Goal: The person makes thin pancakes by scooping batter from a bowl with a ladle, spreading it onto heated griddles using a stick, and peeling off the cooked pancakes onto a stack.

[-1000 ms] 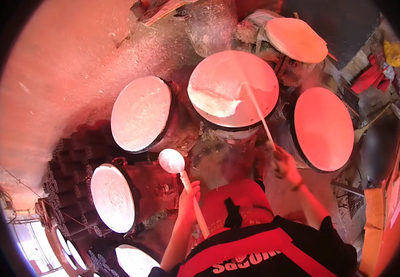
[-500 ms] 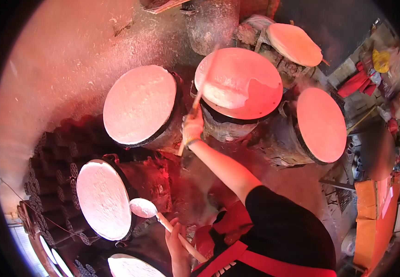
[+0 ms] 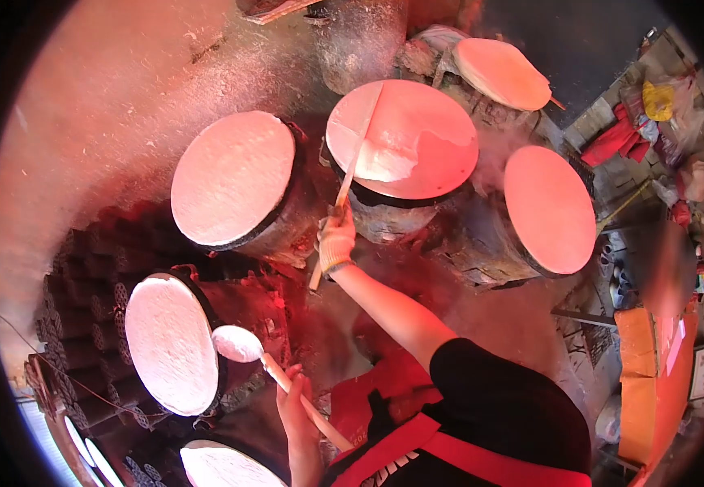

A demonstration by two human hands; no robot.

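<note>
My right hand (image 3: 336, 241), in a light glove, is closed around a long flat wooden spreader (image 3: 355, 166). Its blade lies across the left part of a round griddle (image 3: 447, 166), where a thick white patch of batter (image 3: 387, 165) sits beside it. A thinner wet layer covers part of the surface. Lower down, my bare left hand (image 3: 296, 402) grips the wooden handle of a ladle (image 3: 274, 370). The ladle's whitish bowl is close to the right edge of a pale, batter-covered round griddle (image 3: 171, 345); whether they touch, I cannot tell.
More covered round griddles stand around me: one upper left (image 3: 234, 178), one right (image 3: 550, 211), one at the bottom (image 3: 226, 467). A pale round stack (image 3: 502, 73) lies at the back. Dark perforated cylinders (image 3: 84, 325) are piled left. An orange box (image 3: 637, 349) stands right.
The spreader has turned slightly and come lower on the griddle, and the batter patch beside it looks smaller. The whole view has shifted a little; my left hand still holds the ladle.
</note>
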